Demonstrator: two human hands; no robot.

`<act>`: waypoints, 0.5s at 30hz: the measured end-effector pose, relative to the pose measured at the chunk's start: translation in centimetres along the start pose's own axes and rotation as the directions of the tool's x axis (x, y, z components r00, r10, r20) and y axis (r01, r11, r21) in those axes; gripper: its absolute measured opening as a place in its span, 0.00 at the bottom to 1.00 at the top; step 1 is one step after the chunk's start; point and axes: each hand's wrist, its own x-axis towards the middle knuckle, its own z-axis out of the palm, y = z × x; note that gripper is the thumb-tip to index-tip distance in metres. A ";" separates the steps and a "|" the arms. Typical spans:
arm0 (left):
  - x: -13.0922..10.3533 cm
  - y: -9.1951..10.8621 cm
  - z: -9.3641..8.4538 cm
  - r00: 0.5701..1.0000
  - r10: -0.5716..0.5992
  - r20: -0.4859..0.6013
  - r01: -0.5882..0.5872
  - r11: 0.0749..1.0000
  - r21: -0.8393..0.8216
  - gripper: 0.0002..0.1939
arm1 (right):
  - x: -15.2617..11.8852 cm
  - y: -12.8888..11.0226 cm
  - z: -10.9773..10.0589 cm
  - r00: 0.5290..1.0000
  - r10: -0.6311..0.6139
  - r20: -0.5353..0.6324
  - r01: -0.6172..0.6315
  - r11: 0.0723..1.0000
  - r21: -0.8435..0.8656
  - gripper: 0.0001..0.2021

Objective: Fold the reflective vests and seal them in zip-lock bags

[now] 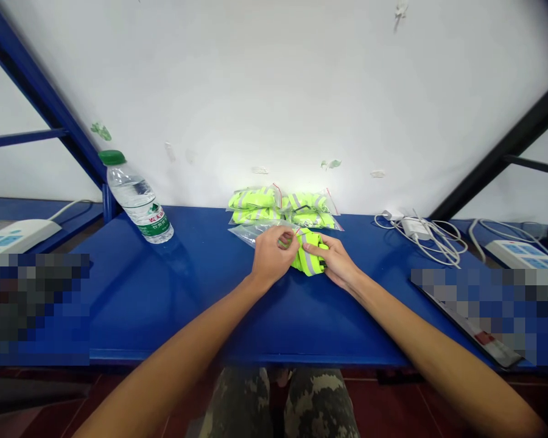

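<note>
A folded neon-yellow vest with grey reflective strips (309, 260) is between my hands above the blue table (201, 304). My right hand (339, 260) holds its right side, thumb on top. My left hand (274, 252) is closed in a pinch at the opening of a clear plastic bag (246, 232), beside the vest's left edge. A red line of the bag's seal shows near its fingertips. Behind my hands, several bagged yellow vests (256, 199) lie stacked in two piles against the wall.
A water bottle with a green cap (139, 204) stands at the left. White cables and a charger (415, 230) lie at the right, near a dark flat device (497, 347). Power strips (21, 234) sit at both far sides. Metal frame bars rise left and right.
</note>
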 end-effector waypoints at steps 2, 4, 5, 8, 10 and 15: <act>0.0 0.0 0.0 0.999 0.032 0.005 -0.032 0.999 0.014 0.04 | 0.1 0.2 -0.1 0.999 -0.033 0.004 0.033 0.999 -0.033 0.24; -0.1 0.0 0.0 0.997 0.071 -0.008 -0.071 0.996 0.045 0.04 | 0.3 0.4 -0.2 0.997 -0.072 0.023 0.074 0.994 -0.082 0.24; -0.2 0.1 0.0 0.995 0.096 -0.010 -0.095 0.993 0.068 0.04 | 0.3 0.4 -0.3 0.994 -0.101 0.030 0.104 0.988 -0.118 0.24; -0.4 0.2 0.1 0.985 0.167 0.033 -0.170 0.977 0.126 0.05 | 0.5 0.4 -0.7 0.969 -0.242 0.054 0.247 0.924 -0.291 0.20; -0.6 0.2 0.2 0.977 0.200 0.077 -0.209 0.966 0.150 0.05 | 0.6 0.4 -0.9 0.934 -0.352 0.064 0.347 0.848 -0.401 0.17; -0.8 0.3 0.6 0.971 0.202 0.126 -0.230 0.930 0.286 0.04 | 0.8 0.9 -1.0 0.932 -0.349 -0.094 0.302 0.896 -0.325 0.19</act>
